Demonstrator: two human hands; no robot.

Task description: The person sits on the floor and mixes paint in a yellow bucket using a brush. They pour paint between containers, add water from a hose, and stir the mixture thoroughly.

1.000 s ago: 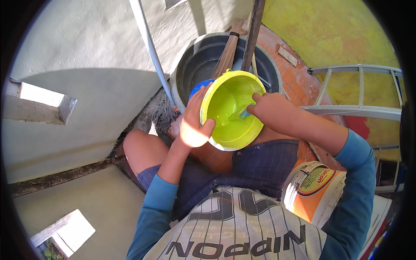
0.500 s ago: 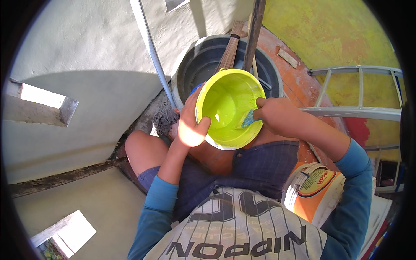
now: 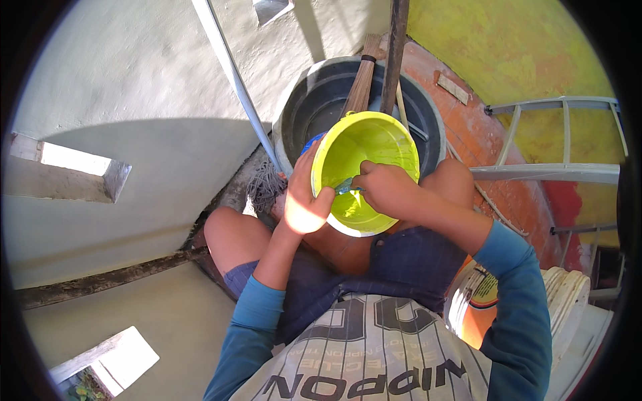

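A wide pale plastered wall (image 3: 134,100) fills the scene from nine to twelve o'clock, and a yellow painted wall (image 3: 528,53) with a grey metal ladder (image 3: 562,170) takes the one to three o'clock side. At twelve o'clock stands a large round black plastic tub (image 3: 314,107) holding a straw broom (image 3: 358,87) and a wooden pole (image 3: 394,47). At five o'clock sits a white and orange paint bucket (image 3: 475,304). Just above centre, over the person's bare knees, is a round lime-yellow plastic bowl (image 3: 374,144), tilted toward the camera, its inside smeared with wet paint of the same colour. The left hand (image 3: 304,200) grips its rim at eight o'clock, fingers curled round the outside. The right hand (image 3: 388,190) reaches inside, fingers closed on a small bluish tool (image 3: 346,188), too small to identify.
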